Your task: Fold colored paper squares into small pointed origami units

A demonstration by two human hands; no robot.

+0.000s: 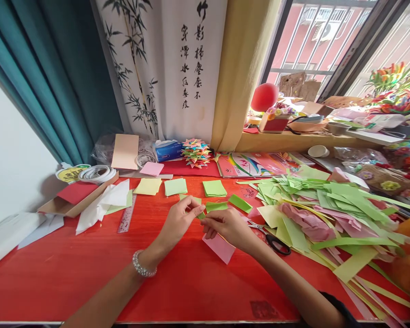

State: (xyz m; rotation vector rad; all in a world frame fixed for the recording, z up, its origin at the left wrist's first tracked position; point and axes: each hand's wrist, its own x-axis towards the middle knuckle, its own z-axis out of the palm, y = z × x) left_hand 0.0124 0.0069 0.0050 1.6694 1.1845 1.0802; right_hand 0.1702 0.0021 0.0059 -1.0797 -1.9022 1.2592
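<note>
Both hands meet over the middle of the red table (99,273). Between their fingertips is a small piece of green paper (201,216), mostly covered by the fingers. My left hand (181,217) pinches it from the left between thumb and forefinger. From the right, my right hand (225,224) pinches it too, its other fingers curled. A pink paper square (219,248) lies under and in front of the right hand. Just beyond the hands are a folded green paper (240,203) and a stack of green squares (214,188).
Scissors (276,244) lie right of my right wrist, beside a heap of paper strips (328,205). Light green (176,187) and yellow squares (148,186) sit farther back. At the left are a ruler (126,214) and a cardboard tray (64,207). A folded-paper ball (196,153) stands behind.
</note>
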